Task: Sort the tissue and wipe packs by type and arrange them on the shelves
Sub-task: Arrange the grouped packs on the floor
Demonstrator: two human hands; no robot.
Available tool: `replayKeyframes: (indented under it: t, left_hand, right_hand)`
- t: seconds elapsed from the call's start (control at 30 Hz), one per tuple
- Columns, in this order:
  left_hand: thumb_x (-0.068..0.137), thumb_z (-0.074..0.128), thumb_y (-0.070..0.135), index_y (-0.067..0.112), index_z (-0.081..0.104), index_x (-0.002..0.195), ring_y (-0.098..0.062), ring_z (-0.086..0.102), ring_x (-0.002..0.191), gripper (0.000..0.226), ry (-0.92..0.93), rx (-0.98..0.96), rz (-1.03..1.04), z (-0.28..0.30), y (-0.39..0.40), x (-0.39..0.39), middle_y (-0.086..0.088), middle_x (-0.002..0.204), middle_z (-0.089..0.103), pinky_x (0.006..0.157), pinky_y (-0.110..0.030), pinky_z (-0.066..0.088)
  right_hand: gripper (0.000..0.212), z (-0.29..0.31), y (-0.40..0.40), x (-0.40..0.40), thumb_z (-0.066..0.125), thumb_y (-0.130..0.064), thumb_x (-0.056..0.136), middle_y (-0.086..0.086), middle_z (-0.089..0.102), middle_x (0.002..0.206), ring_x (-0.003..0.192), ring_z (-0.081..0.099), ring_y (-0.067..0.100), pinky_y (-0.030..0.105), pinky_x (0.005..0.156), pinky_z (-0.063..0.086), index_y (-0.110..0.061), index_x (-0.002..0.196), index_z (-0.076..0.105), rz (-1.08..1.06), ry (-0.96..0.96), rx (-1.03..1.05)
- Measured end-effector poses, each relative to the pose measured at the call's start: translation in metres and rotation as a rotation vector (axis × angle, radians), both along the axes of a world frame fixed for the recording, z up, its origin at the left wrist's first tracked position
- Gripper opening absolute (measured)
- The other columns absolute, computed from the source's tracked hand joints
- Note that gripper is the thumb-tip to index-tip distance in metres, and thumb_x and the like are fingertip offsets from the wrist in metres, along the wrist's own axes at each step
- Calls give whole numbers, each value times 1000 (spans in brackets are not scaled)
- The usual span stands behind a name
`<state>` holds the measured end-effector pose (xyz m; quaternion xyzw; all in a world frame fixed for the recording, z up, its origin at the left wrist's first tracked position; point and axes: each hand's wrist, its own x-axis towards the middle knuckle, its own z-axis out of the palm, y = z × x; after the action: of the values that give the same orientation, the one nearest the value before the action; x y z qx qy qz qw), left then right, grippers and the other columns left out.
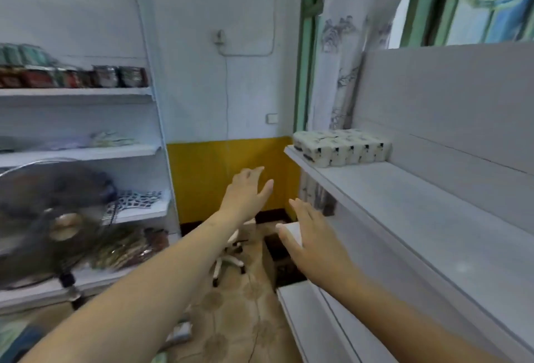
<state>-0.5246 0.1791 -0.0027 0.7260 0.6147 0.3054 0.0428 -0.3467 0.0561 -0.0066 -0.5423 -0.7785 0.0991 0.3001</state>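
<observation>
White laminate shelves (404,206) run along the person's right side, and at the far end of the upper board sits a block of tissue packs (342,147), cream-coloured wrappers with small dark markings, stacked in two layers and standing close to the shelf's front edge. The rest of that board shows bare surface. A lower board (303,313) of the same unit juts out beneath, with nothing visible on the part that shows.

Both arms reach forward into the gap between the two shelf units. The left hand (245,192) hangs in the air in front of the yellow wall panel (208,172), fingers extended and loosely spread, holding nothing. The right hand (310,242) is nearer the white unit, palm down with fingers straight and slightly apart; it overlaps the corner of a white board, but the view does not show whether it touches it.

Across the aisle stands another shelf unit (86,94). Its top board carries a row of dark packets (115,76), blurred too much to read. The board below holds pale, flat packs (109,138), and the next one a patterned black-and-white item (135,200). A standing fan (55,221) covers much of the lower left. On the patterned floor (239,319) between the units is the white base of a swivel chair (228,258).
</observation>
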Motion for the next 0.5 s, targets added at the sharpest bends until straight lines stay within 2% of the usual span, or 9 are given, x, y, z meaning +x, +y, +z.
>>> replayKeyframes:
  t: [0.13, 0.27, 0.5]
  left_hand:
    - [103, 35, 56, 24, 31, 155, -27, 36, 141, 61, 65, -81, 133, -28, -28, -139, -7, 155, 38, 112, -44, 37]
    - [103, 36, 54, 21, 33, 154, -27, 37, 141, 61, 63, -162, 269, -56, -59, -250, -8, 155, 39, 112, -43, 36]
    - [103, 37, 51, 22, 35, 153, -35, 39, 135, 58, 1, -269, 436, -114, -70, -364, -11, 148, 41, 108, -47, 39]
  right_hand:
    - [67, -28, 1, -120, 38, -59, 99, -11, 23, 162, 149, 19, 8, 28, 120, 19, -30, 157, 21, 148, 17, -52]
    - [67, -56, -5, -219, 40, -58, 99, -9, 24, 162, 149, 20, 9, 30, 121, 22, -28, 157, 22, 268, 12, -109]
    - [67, -112, 22, -309, 39, -56, 100, -8, 22, 164, 150, 16, 8, 25, 120, 14, -25, 157, 23, 388, -82, -184]
